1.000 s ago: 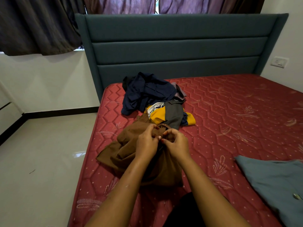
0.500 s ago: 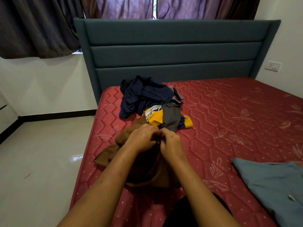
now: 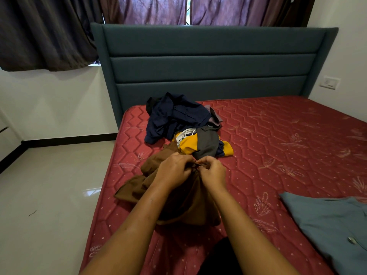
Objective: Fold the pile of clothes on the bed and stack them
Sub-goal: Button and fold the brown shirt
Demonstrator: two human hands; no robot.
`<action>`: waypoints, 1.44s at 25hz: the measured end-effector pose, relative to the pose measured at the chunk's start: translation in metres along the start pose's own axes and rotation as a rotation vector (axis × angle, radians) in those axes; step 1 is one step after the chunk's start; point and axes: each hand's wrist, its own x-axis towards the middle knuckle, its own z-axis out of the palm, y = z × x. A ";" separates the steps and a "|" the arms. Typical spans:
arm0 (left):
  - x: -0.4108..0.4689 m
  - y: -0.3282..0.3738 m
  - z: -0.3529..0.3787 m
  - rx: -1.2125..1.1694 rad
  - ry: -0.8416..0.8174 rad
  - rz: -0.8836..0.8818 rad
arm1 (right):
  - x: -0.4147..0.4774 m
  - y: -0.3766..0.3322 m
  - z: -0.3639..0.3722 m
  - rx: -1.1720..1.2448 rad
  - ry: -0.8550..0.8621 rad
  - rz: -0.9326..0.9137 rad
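Nearest, at the right edge of the bed (image 3: 278, 147), a blue garment (image 3: 327, 225) lay spread flat with a button (image 3: 352, 240) showing. It lay well apart from the rest, probably so the stack could begin there.

In the middle, the left hand (image 3: 174, 168) and right hand (image 3: 213, 172) met over the top of a brown garment (image 3: 178, 205). Both had their fingers curled tight and pinched a small bit of its cloth between the fingertips. What exactly they held, a fastening or a seam, was too small to tell. The garment was bunched beneath them and rested on the bed near its left edge. The close, two-handed pinch looked like work on a detail before the cloth was spread for folding.

Just beyond, touching the brown cloth, sat the pile (image 3: 186, 126) waiting its turn. It had a yellow top (image 3: 189, 144) with grey cloth across it and a crumpled navy garment (image 3: 174, 116) behind.

No basket or box was in view; the bed alone bore the clothes.

Farthest stood the headboard (image 3: 208, 66), with curtains (image 3: 155, 10) above it.
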 end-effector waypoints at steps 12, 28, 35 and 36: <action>0.013 0.000 -0.006 -0.243 0.078 -0.140 | 0.015 -0.016 -0.022 0.329 -0.318 0.030; 0.001 0.003 0.001 -0.933 0.066 -0.548 | 0.010 -0.032 0.000 0.526 -0.269 0.182; -0.034 -0.005 -0.031 -1.206 -0.188 -0.485 | 0.018 0.003 0.005 0.388 -0.410 0.222; -0.035 -0.013 -0.045 -1.254 -0.255 -0.497 | 0.023 0.013 0.007 0.330 -0.389 0.206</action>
